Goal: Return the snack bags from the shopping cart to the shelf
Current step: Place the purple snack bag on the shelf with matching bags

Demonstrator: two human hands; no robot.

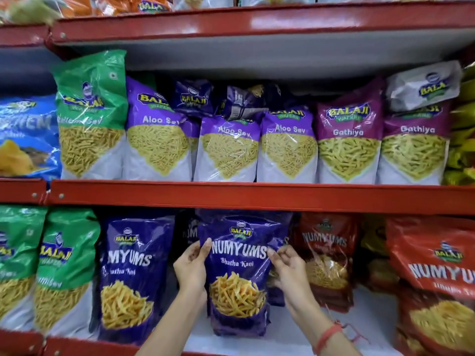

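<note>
A dark purple Numyums Bhatha Kani snack bag (237, 273) stands upright on the white lower shelf (290, 337). My left hand (191, 265) grips its left edge, thumb across the front. My right hand (289, 265) holds its right edge with curled fingers. A matching purple Numyums bag (128, 276) stands just to its left, and another dark one sits behind, mostly hidden. The shopping cart is out of view.
Red Numyums bags (326, 260) stand to the right, a larger one (437, 278) nearer at far right. Green sev bags (61, 268) fill the left. The red shelf rail (257, 196) runs above, with Aloo Sev (226, 147) and Gathiya (347, 140) bags on the upper shelf.
</note>
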